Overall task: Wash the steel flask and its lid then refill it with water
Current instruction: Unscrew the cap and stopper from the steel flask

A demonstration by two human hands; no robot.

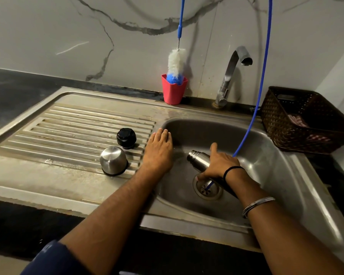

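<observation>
Centrally, the sink basin [276, 155] serves as the reference landmark. Inside the basin, the steel flask [199, 158] lies tilted, its open threaded neck pointing toward the basin's left wall, its body above the drain [208, 188]. The right hand [219, 165] grips the flask from above, fingers curled round its body and thumb extended toward the neck; a black band and a metal bangle sit on that wrist and forearm. A blue hose [263, 76] descends from above into the basin and passes behind the right hand, its end showing over the drain. The left hand [159, 149] rests flat on the basin's left rim, fingers straight and together, holding nothing. Left of the basin, on the ribbed drainboard [68, 132], stand the black lid [126, 137] and, nearer the viewer, the inverted steel cup [113, 160]. Behind the basin's left corner, a red cup [173, 92] holds a white-and-blue bottle brush [176, 65], bristles down, blue handle rising along the wall. Behind the basin stands the tap [231, 74]. Right of the basin, a brown woven basket [282, 116] contains a red-and-white cloth [297, 120]. No legible brand or writing can be made out on any item.
</observation>
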